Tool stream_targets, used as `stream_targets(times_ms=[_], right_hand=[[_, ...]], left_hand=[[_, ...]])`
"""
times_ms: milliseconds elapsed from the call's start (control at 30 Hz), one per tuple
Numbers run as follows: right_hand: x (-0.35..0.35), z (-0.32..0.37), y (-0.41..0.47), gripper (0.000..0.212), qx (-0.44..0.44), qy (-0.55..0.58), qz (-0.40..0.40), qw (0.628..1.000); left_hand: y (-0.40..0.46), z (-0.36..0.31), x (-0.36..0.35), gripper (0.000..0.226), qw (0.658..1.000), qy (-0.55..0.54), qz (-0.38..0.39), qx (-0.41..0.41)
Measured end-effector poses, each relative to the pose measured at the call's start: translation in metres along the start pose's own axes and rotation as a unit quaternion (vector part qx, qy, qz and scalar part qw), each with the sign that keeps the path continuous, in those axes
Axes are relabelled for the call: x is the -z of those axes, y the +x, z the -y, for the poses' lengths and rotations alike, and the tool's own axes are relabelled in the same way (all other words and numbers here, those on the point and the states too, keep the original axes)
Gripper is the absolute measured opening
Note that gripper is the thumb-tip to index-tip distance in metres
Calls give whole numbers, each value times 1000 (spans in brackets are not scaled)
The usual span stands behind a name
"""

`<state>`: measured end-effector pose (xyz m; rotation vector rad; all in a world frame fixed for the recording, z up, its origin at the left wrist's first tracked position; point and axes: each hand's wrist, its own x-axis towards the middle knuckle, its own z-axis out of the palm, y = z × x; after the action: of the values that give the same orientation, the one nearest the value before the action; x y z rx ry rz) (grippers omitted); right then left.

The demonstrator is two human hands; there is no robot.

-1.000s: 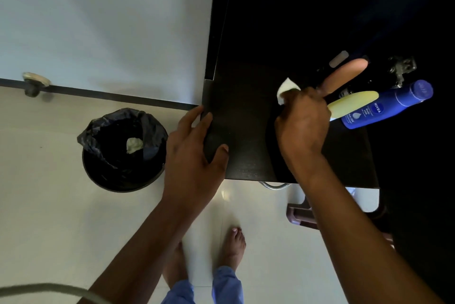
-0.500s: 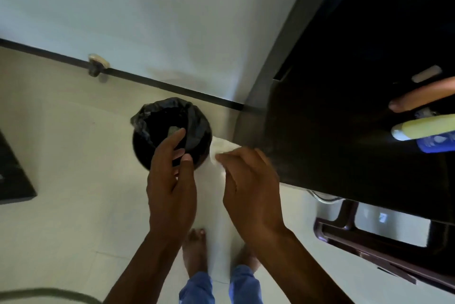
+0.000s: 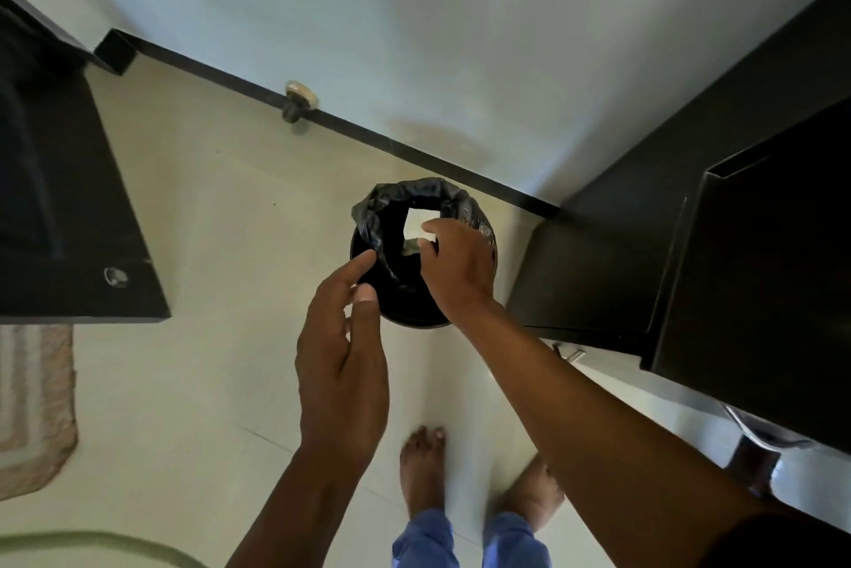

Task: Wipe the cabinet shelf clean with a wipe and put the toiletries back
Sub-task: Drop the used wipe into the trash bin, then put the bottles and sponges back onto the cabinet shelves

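Observation:
A white wipe [image 3: 420, 222] hangs over the open mouth of the black bin [image 3: 368, 217], which has a black liner. My right hand [image 3: 456, 266] pinches the wipe at its fingertips, above the bin's right side. An older crumpled wipe [image 3: 411, 247] lies inside. My left hand [image 3: 343, 360] hovers with loosely bent fingers and holds nothing; its fingertips are level with the bin's left rim. The dark cabinet shelf [image 3: 760, 273] juts in from the right. No toiletries are in view.
A dark piece of furniture [image 3: 69, 208] fills the left edge, with a woven mat [image 3: 37, 406] below it. A door stopper [image 3: 299, 100] sits on the skirting. My bare feet [image 3: 421, 466] stand on the pale tiled floor. A stool leg [image 3: 750, 459] shows under the cabinet.
My view has swung left from the shelf to the bin. My right hand carried the wipe off the shelf to above the bin. My left hand left the shelf edge.

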<state>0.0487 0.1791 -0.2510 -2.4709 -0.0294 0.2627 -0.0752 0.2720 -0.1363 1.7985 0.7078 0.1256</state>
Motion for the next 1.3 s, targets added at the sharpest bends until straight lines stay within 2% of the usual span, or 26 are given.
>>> stream_targets(times_ms=[167, 333, 467, 567, 667, 767, 900, 1000, 1067, 1200, 1300], right_hand=[[27, 4, -39, 26, 8, 3, -5, 1000], [85, 4, -115, 26, 51, 109, -41, 992], [145, -4, -156, 37, 86, 91, -134, 983], [183, -33, -173, 25, 77, 71, -197, 975], [220, -71, -180, 29, 15, 20, -244, 969], [254, -112, -182, 26, -20, -37, -277, 960], [284, -165, -191, 27, -65, -109, -291, 948], [293, -189, -202, 29, -78, -136, -285, 946], [293, -199, -207, 29, -71, -139, -287, 945], [290, -206, -212, 27, -41, -110, -310, 943], [305, -202, -211, 24, -39, -84, -359, 929]], left_hand=[[-1, -7, -12, 40, 1000, 8, 17, -21], [-13, -30, -45, 41, 993, 23, 79, -88], [-28, -61, -77, 38, 974, 53, 149, -160], [-43, -81, -103, 34, 957, 70, 195, -201], [-61, -94, -130, 32, 929, 113, 232, -263], [-81, -103, -162, 34, 885, 167, 276, -337], [-101, -104, -200, 41, 829, 248, 332, -375], [-111, -96, -220, 42, 793, 299, 328, -419], [-115, -94, -226, 40, 783, 313, 311, -439], [-121, -99, -233, 34, 784, 334, 274, -446], [-124, -115, -246, 31, 799, 309, 258, -448]])
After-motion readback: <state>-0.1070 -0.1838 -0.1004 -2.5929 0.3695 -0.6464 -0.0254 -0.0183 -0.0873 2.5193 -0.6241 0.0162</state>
